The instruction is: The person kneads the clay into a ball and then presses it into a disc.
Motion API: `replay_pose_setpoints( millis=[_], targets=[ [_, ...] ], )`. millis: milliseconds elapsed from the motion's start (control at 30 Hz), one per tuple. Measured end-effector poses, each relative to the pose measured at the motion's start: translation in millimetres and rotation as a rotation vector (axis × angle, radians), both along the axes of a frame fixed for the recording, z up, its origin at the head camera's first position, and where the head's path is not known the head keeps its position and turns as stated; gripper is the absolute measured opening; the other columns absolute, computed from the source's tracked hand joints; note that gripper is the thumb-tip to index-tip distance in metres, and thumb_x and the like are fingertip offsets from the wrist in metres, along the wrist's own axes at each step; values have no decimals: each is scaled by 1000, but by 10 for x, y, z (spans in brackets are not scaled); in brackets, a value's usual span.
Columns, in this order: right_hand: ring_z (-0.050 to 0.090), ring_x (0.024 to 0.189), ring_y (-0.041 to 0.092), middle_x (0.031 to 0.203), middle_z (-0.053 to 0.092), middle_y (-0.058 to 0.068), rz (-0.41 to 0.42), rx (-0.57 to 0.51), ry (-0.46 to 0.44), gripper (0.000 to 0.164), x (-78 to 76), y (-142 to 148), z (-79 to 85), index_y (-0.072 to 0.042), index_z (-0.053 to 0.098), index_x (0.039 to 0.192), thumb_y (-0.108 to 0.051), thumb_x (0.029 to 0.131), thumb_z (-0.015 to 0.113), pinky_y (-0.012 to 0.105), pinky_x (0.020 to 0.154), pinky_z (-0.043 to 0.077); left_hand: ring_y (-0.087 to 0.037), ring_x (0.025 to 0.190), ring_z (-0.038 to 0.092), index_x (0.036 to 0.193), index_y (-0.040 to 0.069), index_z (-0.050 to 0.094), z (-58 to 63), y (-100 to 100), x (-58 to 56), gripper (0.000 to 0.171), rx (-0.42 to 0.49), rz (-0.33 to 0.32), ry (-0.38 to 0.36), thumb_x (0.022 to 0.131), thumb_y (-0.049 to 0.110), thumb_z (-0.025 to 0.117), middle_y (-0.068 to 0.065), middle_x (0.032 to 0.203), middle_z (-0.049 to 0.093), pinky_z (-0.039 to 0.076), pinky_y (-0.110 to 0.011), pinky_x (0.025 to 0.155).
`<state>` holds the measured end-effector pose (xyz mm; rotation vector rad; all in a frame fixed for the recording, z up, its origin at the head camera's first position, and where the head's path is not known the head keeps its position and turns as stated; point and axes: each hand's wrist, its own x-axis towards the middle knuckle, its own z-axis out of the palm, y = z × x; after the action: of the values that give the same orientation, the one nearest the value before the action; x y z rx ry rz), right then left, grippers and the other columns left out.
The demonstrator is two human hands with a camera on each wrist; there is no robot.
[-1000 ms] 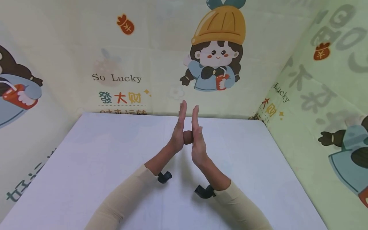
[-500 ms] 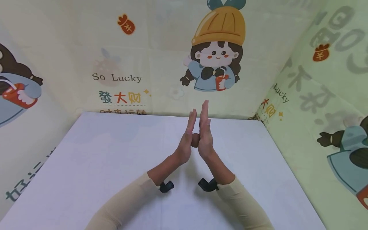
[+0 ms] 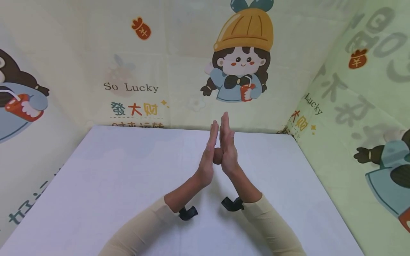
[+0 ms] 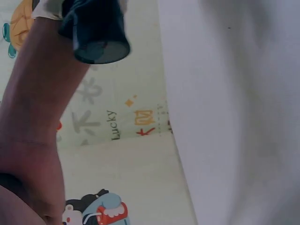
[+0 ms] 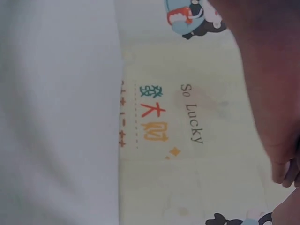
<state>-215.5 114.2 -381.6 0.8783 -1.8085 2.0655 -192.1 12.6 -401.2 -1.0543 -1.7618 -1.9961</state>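
Note:
A small brown ball (image 3: 218, 156) sits between two upright palms above the white table. My left hand (image 3: 207, 160) presses on its left side, the fingers straight and pointing up. From the other side my right hand (image 3: 229, 153) presses, also flat with straight fingers, its tips a little higher than the left ones. Above the ball a narrow gap separates the fingers. In the left wrist view the right forearm (image 4: 42, 79) runs down the left side. The right wrist view has the left hand and forearm (image 5: 267, 79) at its right edge.
The white tabletop (image 3: 128, 170) spreads beneath the hands. A printed cloth (image 3: 185, 64) with cartoon figures and lettering stands behind it and along both sides. Black wrist cameras hang below the left wrist (image 3: 188, 213) and the right wrist (image 3: 232, 204).
Over the second both hands and the ball have shifted right. The right fingertips have risen and the left ones sunk. In the last half second the hands have hardly moved.

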Motion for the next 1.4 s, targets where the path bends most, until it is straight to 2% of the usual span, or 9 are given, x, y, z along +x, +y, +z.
replay_pose_setpoints(
  millis=[233, 400, 633, 833, 933, 1067, 1233, 1333, 1400],
  targets=[
    [-3, 161, 16, 177, -3, -2, 64, -17, -18, 81, 30, -57, -75, -12, -1, 170, -63, 110, 14, 55, 126, 8, -11, 160, -6, 170, 10, 3, 106, -41, 22, 73, 55, 11, -50, 111, 54, 9, 5, 176, 1, -10, -50, 124],
    [-1, 161, 18, 177, -1, 0, 67, -7, 3, 82, 71, -120, -112, -7, 0, 169, -63, 110, 12, 47, 127, -1, -9, 160, -5, 170, 11, 4, 187, -82, -16, 78, 105, 20, -68, 110, 60, 10, 4, 177, 0, -10, -49, 124],
    [0, 160, 15, 176, 0, -4, 59, 18, 2, 89, 166, -206, -106, -10, 1, 169, -71, 106, 13, 43, 127, -1, -7, 159, -5, 170, 14, 6, 292, -146, -112, 76, 169, 69, -87, 109, 60, 10, 11, 175, 3, -7, -46, 125],
    [-1, 161, 17, 176, -2, -3, 61, 46, 39, 86, 232, -253, -119, -9, -1, 169, -69, 107, 13, 47, 126, -3, -10, 160, -1, 169, 9, 9, 309, -181, -224, 72, 245, 139, -30, 112, 51, 12, 5, 176, 8, -3, -42, 126],
    [-2, 161, 18, 176, -4, -2, 64, 52, 70, 83, 260, -266, -128, -8, -2, 169, -65, 109, 11, 48, 127, -3, -13, 160, 1, 168, 4, 12, 297, -187, -267, 71, 254, 199, 14, 112, 48, 13, 0, 176, 11, -2, -40, 127],
    [-4, 161, 20, 176, -6, -1, 60, 64, 116, 81, 293, -280, -128, -7, -3, 168, -62, 111, 11, 48, 127, -2, -16, 161, 1, 167, 1, 13, 277, -206, -321, 67, 250, 231, 41, 113, 41, 12, -3, 176, 13, 0, -40, 127],
    [-8, 161, 21, 176, -9, -1, 64, 66, 146, 81, 313, -292, -109, -5, -5, 167, -61, 111, 11, 47, 127, -2, -15, 161, -1, 168, 4, 12, 221, -232, -396, 66, 200, 211, 52, 113, 39, 12, -2, 176, 9, -2, -41, 127],
    [-9, 161, 19, 176, -9, -1, 60, 55, 142, 80, 300, -285, -106, -5, -5, 167, -60, 111, 11, 46, 127, -3, -13, 160, -6, 169, 8, 8, 159, -220, -401, 70, 148, 143, 33, 113, 48, 14, 1, 177, 3, -4, -42, 126],
    [-8, 161, 19, 176, -8, -1, 48, 49, 141, 78, 282, -274, -97, -6, -5, 168, -59, 112, 10, 47, 127, -2, -12, 160, -7, 170, 10, 7, 118, -201, -383, 71, 126, 86, 12, 112, 51, 14, 3, 177, 1, -1, -44, 126]
  ],
)
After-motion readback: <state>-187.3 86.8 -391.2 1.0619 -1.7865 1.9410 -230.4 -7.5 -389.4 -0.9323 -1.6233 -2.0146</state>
